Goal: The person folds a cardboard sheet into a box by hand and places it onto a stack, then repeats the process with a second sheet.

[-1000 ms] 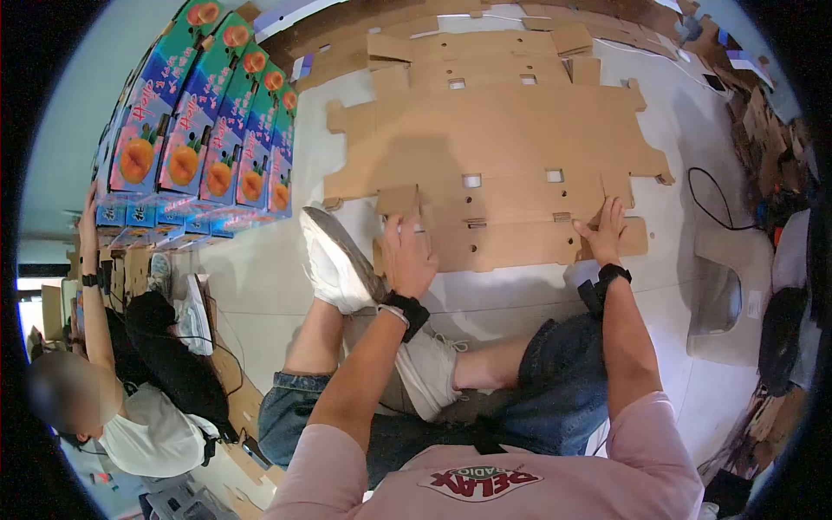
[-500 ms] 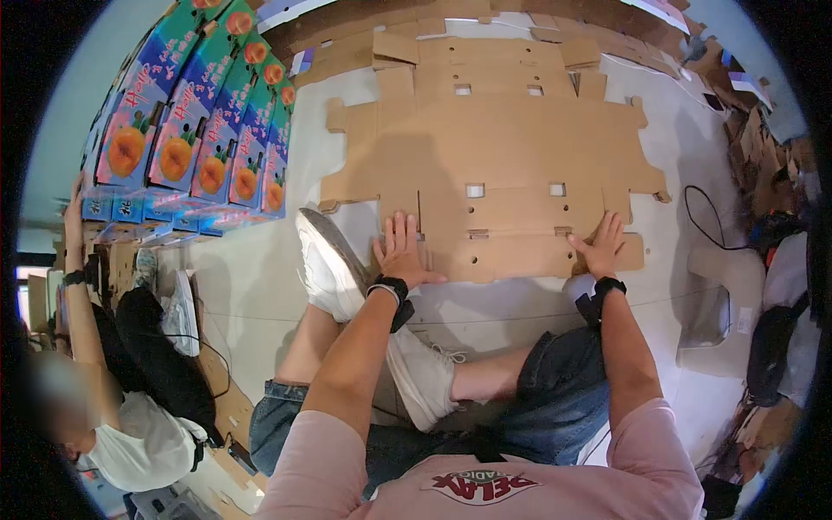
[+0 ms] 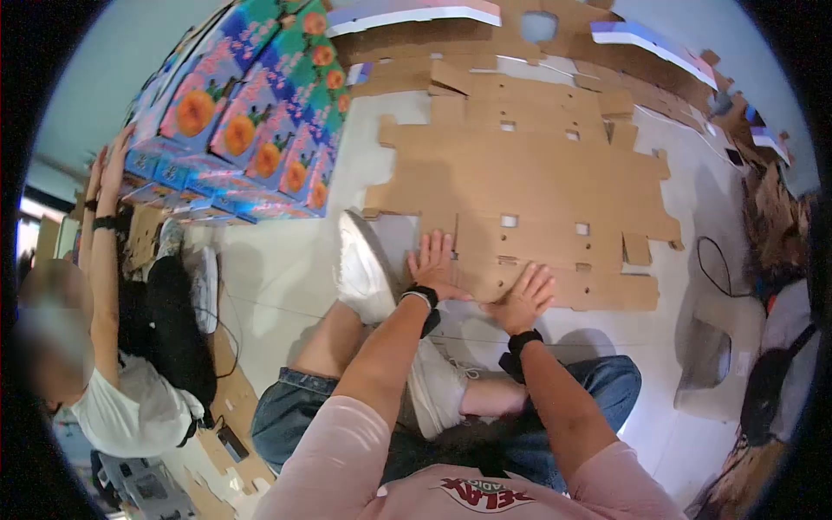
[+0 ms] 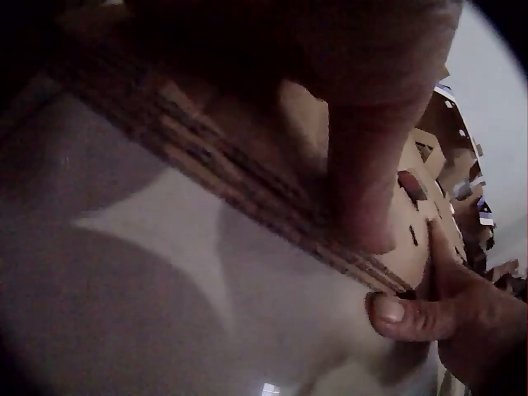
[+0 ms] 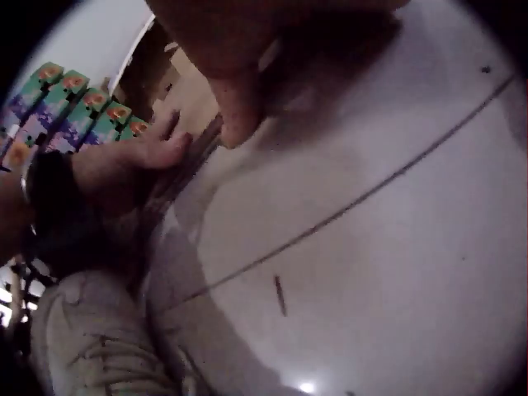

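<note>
Pale, smooth floor (image 3: 273, 277) with thin joint lines spreads beneath a stack of flat die-cut cardboard (image 3: 520, 178), which lies directly ahead of the seated person, its near edge close to a white shoe (image 3: 364, 273). Compared with a moment ago, the right hand (image 3: 524, 303) has come away from the stack's near right corner and sits beside the left hand (image 3: 436, 267), both now at the left and middle part of the near edge. That puts the contact together there and leaves the right end without a hand, I judge. Both hands have their fingers spread over the board, with the thumbs toward each other at the edge, pinching nothing that I can make out. Several corrugated layers show in the left wrist view, brown, ridged and rough along the cut side, while the top face is matte, with square windows, small round holes and notched flaps. Glossy fruit-printed boxes (image 3: 247, 130) stand stacked to the left, where another person (image 3: 130, 399) reaches up to them.
</note>
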A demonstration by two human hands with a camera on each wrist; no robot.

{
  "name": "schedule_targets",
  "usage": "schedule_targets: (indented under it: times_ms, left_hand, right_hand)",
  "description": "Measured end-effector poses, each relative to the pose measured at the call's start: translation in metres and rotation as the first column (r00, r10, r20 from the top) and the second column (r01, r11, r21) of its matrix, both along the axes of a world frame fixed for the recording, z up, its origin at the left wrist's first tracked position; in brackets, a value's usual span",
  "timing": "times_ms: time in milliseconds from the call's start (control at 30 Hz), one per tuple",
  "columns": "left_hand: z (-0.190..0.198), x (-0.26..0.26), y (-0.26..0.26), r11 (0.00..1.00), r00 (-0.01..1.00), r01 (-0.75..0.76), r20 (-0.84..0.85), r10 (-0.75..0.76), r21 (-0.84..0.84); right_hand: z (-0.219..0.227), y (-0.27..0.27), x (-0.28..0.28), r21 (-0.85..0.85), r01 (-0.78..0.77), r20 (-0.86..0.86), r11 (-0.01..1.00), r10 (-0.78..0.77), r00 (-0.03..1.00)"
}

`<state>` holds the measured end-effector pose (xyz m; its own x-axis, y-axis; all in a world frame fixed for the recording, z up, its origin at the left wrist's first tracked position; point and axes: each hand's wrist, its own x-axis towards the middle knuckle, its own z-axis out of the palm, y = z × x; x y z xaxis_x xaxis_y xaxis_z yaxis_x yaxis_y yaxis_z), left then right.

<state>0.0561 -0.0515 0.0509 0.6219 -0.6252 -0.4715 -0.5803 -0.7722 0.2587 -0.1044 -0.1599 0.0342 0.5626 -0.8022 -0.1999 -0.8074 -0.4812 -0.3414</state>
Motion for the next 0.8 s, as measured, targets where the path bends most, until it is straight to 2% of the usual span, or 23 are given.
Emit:
schedule_targets:
  times_ms: [33, 67, 133, 167, 233, 267, 300, 333, 367, 433, 500, 567, 600, 667, 700, 733, 767, 800]
  left_hand:
    - [0.002, 0.004, 0.002, 1.0, 1.0, 0.027, -0.008, -0.027, -0.011]
    - [0.007, 0.014, 0.003, 1.0, 1.0, 0.009, 0.012, -0.009, -0.015]
    - [0.019, 0.035, 0.003, 0.998, 0.97, -0.032, -0.243, 0.02, -0.048]
    - [0.027, 0.055, 0.007, 0.998, 0.972, -0.043, -0.234, 0.03, -0.051]
    - [0.057, 0.107, 0.025, 0.955, 0.994, 0.072, -0.061, -0.094, -0.287]
    - [0.118, 0.108, 0.033, 0.853, 0.942, 0.143, 0.334, 0.038, -0.502]
    - [0.171, 0.12, 0.037, 0.799, 0.925, 0.134, 0.364, 0.111, -0.586]
    - [0.203, 0.15, 0.047, 0.744, 0.805, 0.328, 0.584, 0.103, -0.583]
    - [0.247, 0.163, 0.055, 0.703, 0.723, 0.389, 0.67, 0.167, -0.595]
    - [0.305, 0.209, 0.077, 0.706, 0.538, 0.481, 0.811, 0.23, -0.52]
    - [0.358, 0.229, 0.094, 0.757, 0.456, 0.387, 0.823, 0.339, -0.527]
    - [0.37, 0.283, 0.118, 0.901, 0.08, 0.25, 0.935, 0.346, -0.355]
    - [0.379, 0.295, 0.125, 0.896, 0.081, 0.257, 0.932, 0.353, -0.361]
    - [0.398, 0.315, 0.133, 0.908, 0.458, -0.152, 0.786, 0.415, -0.391]
    - [0.4, 0.334, 0.14, 0.906, 0.466, -0.143, 0.781, 0.416, -0.398]
    - [0.402, 0.354, 0.146, 0.87, 0.703, -0.235, 0.542, 0.46, -0.433]
    - [0.397, 0.366, 0.146, 0.84, 0.855, -0.335, 0.238, 0.461, -0.426]
    - [0.409, 0.335, 0.138, 0.78, 0.844, -0.404, 0.135, 0.519, -0.479]
  right_hand:
    - [0.006, 0.001, 0.001, 0.076, 0.026, -0.039, 0.997, -0.023, 0.999]
    - [-0.004, 0.0, -0.001, 0.087, 0.032, 0.001, 0.996, -0.032, 0.999]
    - [0.011, -0.001, 0.004, 0.099, 0.016, -0.027, 0.995, -0.013, 1.0]
    - [0.018, -0.001, 0.005, 0.113, 0.021, -0.076, 0.993, -0.012, 0.997]
    - [0.019, -0.001, 0.004, 0.129, 0.015, -0.087, 0.992, -0.004, 0.996]
    - [0.019, 0.0, 0.004, 0.122, 0.015, -0.097, 0.992, -0.003, 0.995]
    - [0.018, 0.0, 0.005, 0.115, 0.012, -0.107, 0.993, 0.0, 0.994]
    - [0.015, -0.001, 0.005, 0.114, 0.002, -0.102, 0.993, 0.01, 0.995]
    - [0.012, -0.002, 0.006, 0.117, 0.003, -0.128, 0.993, 0.012, 0.992]
    - [0.009, -0.003, 0.005, 0.116, 0.0, -0.149, 0.993, 0.017, 0.989]
    - [0.008, -0.003, 0.005, 0.135, -0.009, -0.148, 0.991, 0.029, 0.989]
    - [0.016, -0.001, 0.007, 0.132, -0.004, -0.157, 0.991, 0.025, 0.987]
    - [0.017, -0.001, 0.006, 0.129, -0.018, -0.172, 0.992, 0.04, 0.984]
    - [0.018, -0.002, 0.008, 0.117, -0.019, -0.19, 0.993, 0.041, 0.981]
    - [0.018, -0.001, 0.009, 0.115, -0.024, -0.192, 0.993, 0.046, 0.98]
    - [0.019, -0.002, 0.009, 0.115, -0.028, -0.197, 0.993, 0.05, 0.979]
    - [0.017, -0.002, 0.008, 0.113, -0.014, -0.208, 0.994, 0.037, 0.977]
    - [0.016, -0.002, 0.007, 0.128, -0.02, -0.175, 0.992, 0.043, 0.984]
